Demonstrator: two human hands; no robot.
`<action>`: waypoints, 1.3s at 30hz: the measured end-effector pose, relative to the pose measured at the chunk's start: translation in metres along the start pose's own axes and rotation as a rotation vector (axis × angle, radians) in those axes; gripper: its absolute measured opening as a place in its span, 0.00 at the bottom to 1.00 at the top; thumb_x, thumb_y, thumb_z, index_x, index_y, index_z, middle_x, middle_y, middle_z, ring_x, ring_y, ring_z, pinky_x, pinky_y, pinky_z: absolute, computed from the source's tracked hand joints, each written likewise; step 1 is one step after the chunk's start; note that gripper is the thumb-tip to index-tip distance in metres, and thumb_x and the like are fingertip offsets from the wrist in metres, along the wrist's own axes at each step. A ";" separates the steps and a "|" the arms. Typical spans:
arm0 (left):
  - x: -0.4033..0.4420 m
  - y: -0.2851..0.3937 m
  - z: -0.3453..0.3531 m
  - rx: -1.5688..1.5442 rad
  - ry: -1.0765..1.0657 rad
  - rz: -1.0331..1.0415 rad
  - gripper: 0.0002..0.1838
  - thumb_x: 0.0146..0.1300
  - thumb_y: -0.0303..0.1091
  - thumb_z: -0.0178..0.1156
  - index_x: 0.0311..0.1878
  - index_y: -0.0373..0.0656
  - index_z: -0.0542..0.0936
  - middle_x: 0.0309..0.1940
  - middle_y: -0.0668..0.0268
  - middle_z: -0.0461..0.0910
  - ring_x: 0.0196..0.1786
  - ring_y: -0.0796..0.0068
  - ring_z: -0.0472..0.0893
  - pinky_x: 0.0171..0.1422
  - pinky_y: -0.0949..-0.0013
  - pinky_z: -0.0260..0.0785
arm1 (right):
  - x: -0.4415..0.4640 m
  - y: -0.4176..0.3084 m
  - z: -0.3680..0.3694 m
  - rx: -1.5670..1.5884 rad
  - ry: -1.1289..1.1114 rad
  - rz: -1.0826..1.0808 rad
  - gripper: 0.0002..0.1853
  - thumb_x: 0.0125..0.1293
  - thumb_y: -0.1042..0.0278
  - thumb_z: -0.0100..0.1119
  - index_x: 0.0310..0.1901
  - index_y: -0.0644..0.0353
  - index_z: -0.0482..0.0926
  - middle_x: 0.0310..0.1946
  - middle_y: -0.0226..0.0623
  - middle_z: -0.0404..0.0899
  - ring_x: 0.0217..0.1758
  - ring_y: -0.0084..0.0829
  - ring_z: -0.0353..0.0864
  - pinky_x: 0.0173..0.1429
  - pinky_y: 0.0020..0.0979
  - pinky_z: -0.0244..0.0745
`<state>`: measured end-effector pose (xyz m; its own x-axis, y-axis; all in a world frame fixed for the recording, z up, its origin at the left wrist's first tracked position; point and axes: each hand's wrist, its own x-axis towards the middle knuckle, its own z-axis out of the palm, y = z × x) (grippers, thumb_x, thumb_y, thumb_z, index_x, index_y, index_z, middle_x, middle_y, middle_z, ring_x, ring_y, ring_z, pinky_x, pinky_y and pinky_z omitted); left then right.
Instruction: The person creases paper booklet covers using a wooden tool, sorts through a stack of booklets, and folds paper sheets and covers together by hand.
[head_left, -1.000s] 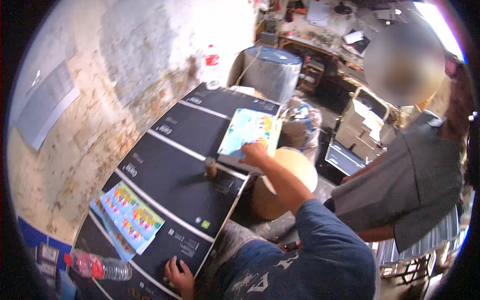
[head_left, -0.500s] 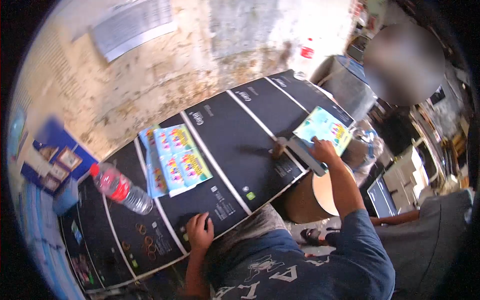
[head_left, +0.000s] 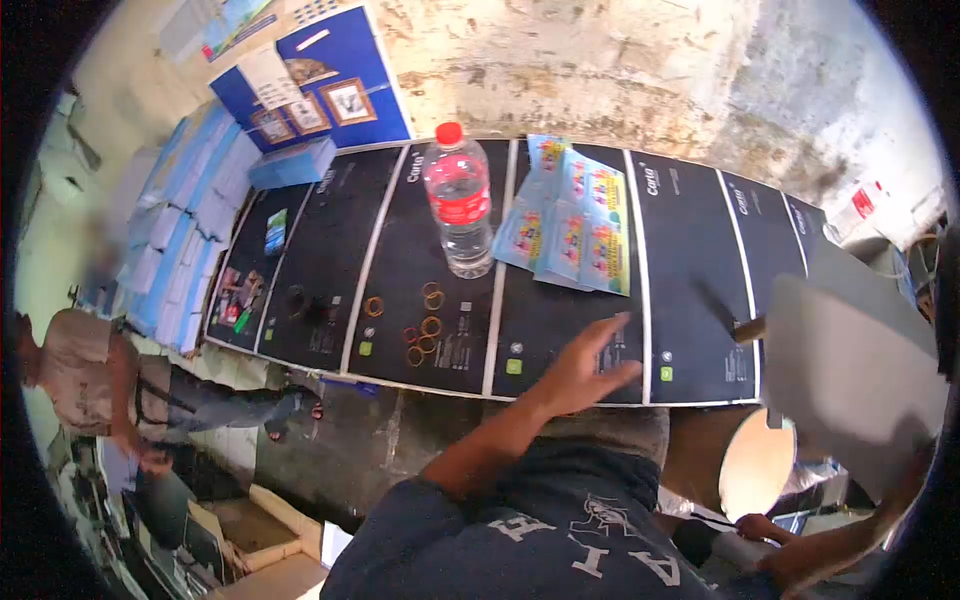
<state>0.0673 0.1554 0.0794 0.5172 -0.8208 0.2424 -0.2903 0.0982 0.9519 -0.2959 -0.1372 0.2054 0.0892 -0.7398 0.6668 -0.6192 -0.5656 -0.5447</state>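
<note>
My left hand (head_left: pixel 585 368) is over the front of the dark table (head_left: pixel 690 240), fingers spread and nothing held. Past its fingertips lie printed blue and yellow sheets (head_left: pixel 580 225), partly overlapping. A clear bottle with a red cap and label (head_left: pixel 460 205) stands left of them. On the far right a plain grey-white sheet (head_left: pixel 850 360) is raised, its unprinted face towards me. My right forearm (head_left: pixel 835 550) reaches up to its lower right edge; the sheet and the frame's edge hide most of that hand. A wooden knob (head_left: pixel 748 331) shows beside the sheet.
Several rubber bands (head_left: pixel 430 327) lie at the table's front left. Stacked paper bundles (head_left: pixel 185 225) and a blue board with pictures (head_left: pixel 330 90) stand at the left. A person (head_left: pixel 85 370) is at the far left. A round brown container (head_left: pixel 760 460) sits below the table's right end.
My view has swung left. My right hand, earlier on a printed sheet at the right end, now has a plain-faced sheet raised. My left hand has lifted and spread its fingers.
</note>
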 end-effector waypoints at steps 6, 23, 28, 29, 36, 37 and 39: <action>0.000 -0.005 -0.025 -0.722 -0.006 -0.224 0.30 0.75 0.42 0.55 0.75 0.42 0.62 0.58 0.73 0.74 0.45 0.84 0.71 0.46 0.77 0.65 | -0.053 -0.017 0.079 0.663 -0.201 0.368 0.23 0.76 0.63 0.52 0.65 0.69 0.71 0.63 0.48 0.71 0.57 0.39 0.74 0.60 0.38 0.70; -0.072 -0.050 -0.054 -0.255 0.178 -0.322 0.34 0.69 0.41 0.63 0.74 0.45 0.62 0.77 0.59 0.56 0.79 0.62 0.53 0.81 0.56 0.46 | -0.162 -0.010 0.241 1.086 -0.953 0.148 0.38 0.66 0.64 0.67 0.73 0.63 0.58 0.67 0.45 0.68 0.68 0.38 0.70 0.71 0.41 0.65; -0.060 -0.079 -0.055 -0.023 0.204 -0.328 0.31 0.64 0.33 0.66 0.70 0.42 0.69 0.58 0.61 0.78 0.62 0.67 0.74 0.70 0.61 0.64 | -0.169 0.013 0.243 0.887 -1.136 0.518 0.21 0.64 0.73 0.68 0.57 0.65 0.75 0.54 0.39 0.79 0.57 0.33 0.76 0.61 0.35 0.72; -0.059 -0.086 -0.054 0.076 0.223 -0.388 0.27 0.64 0.33 0.66 0.66 0.40 0.74 0.55 0.61 0.81 0.60 0.67 0.77 0.68 0.61 0.67 | -0.157 -0.016 0.229 0.825 -1.097 0.406 0.20 0.63 0.72 0.69 0.54 0.66 0.76 0.52 0.38 0.80 0.56 0.31 0.77 0.62 0.35 0.72; -0.055 -0.083 -0.056 0.192 0.287 -0.293 0.12 0.66 0.33 0.64 0.48 0.36 0.80 0.43 0.64 0.82 0.44 0.71 0.79 0.50 0.65 0.72 | -0.152 -0.041 0.222 0.864 -1.101 0.366 0.17 0.68 0.69 0.65 0.56 0.65 0.77 0.50 0.36 0.82 0.54 0.29 0.79 0.61 0.34 0.73; -0.050 -0.078 -0.060 0.145 0.247 -0.370 0.12 0.66 0.33 0.64 0.49 0.37 0.80 0.44 0.65 0.81 0.44 0.73 0.79 0.49 0.66 0.72 | -0.150 -0.040 0.223 0.848 -1.129 0.345 0.19 0.68 0.70 0.65 0.58 0.64 0.76 0.51 0.35 0.81 0.54 0.29 0.79 0.61 0.35 0.73; -0.054 -0.088 -0.058 -0.141 0.329 -0.404 0.13 0.67 0.33 0.64 0.50 0.37 0.79 0.44 0.66 0.81 0.43 0.74 0.78 0.48 0.67 0.71 | -0.148 -0.041 0.222 0.996 -1.081 0.421 0.23 0.69 0.70 0.63 0.63 0.63 0.71 0.54 0.35 0.79 0.55 0.30 0.78 0.62 0.35 0.72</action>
<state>0.1110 0.2238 -0.0068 0.7969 -0.5913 -0.1238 0.0829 -0.0959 0.9919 -0.1102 -0.0854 0.0159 0.8278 -0.5580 -0.0574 -0.0245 0.0662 -0.9975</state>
